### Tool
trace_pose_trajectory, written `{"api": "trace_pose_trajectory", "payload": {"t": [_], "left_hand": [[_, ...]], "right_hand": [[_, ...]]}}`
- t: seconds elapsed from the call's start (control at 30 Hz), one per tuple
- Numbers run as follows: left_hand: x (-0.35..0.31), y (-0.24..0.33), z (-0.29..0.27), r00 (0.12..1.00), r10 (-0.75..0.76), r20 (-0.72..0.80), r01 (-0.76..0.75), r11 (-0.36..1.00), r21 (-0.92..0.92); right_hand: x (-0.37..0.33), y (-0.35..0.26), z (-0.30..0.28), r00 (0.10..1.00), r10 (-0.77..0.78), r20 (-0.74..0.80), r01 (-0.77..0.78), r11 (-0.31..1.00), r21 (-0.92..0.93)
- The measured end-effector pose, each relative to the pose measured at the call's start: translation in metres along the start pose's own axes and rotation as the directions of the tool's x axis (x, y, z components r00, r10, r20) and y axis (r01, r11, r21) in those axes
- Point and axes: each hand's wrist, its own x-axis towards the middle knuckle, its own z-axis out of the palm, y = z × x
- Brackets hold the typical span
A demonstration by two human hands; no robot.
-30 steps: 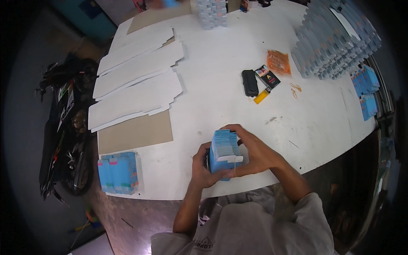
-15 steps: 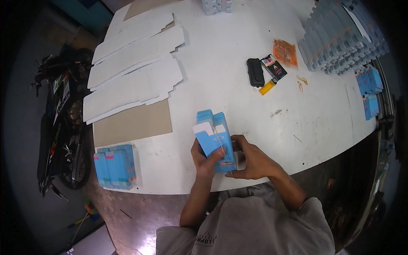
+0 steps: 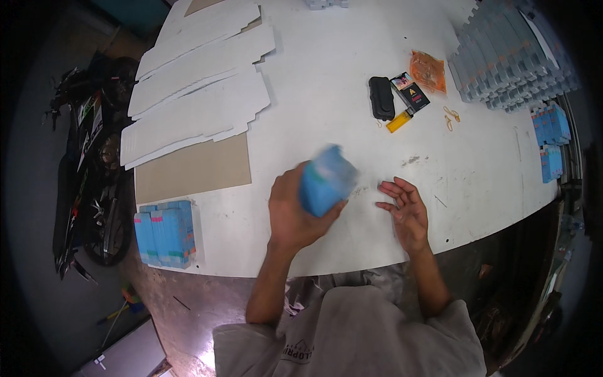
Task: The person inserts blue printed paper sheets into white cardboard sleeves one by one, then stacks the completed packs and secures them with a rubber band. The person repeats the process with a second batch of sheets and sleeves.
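A bundle of flat blue cartons, blurred by motion, is held above the front of the table by my left hand. My fingers and thumb wrap around its sides. To the right of it, my right hand is raised with nothing in it, its fingers apart and slightly bent. At the table's front left corner stand several blue carton bundles packed side by side.
White die-cut sheets lie in stacks at the left, over brown board. A black case, yellow lighter, black pack, orange bag and rubber bands lie right. Grey carton stacks and blue bundles line the right edge.
My right hand has come off the carton bundle and moved right, opening. My left hand has lifted and turned the bundle, so another side of it shows.
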Motion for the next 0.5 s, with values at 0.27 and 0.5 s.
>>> {"api": "trace_pose_trajectory", "payload": {"t": [0.27, 0.5], "left_hand": [[-0.027, -0.015, -0.024, 0.974, 0.224, -0.034, -0.223, 0.974, 0.026], [-0.033, -0.019, 0.012, 0.940, -0.318, -0.122, 0.205, 0.813, -0.545]], "right_hand": [[0.038, -0.025, 0.012, 0.987, -0.147, 0.072, 0.159, 0.966, -0.206], [0.019, 0.034, 0.045, 0.921, -0.166, 0.353, 0.303, 0.874, -0.380]]}}
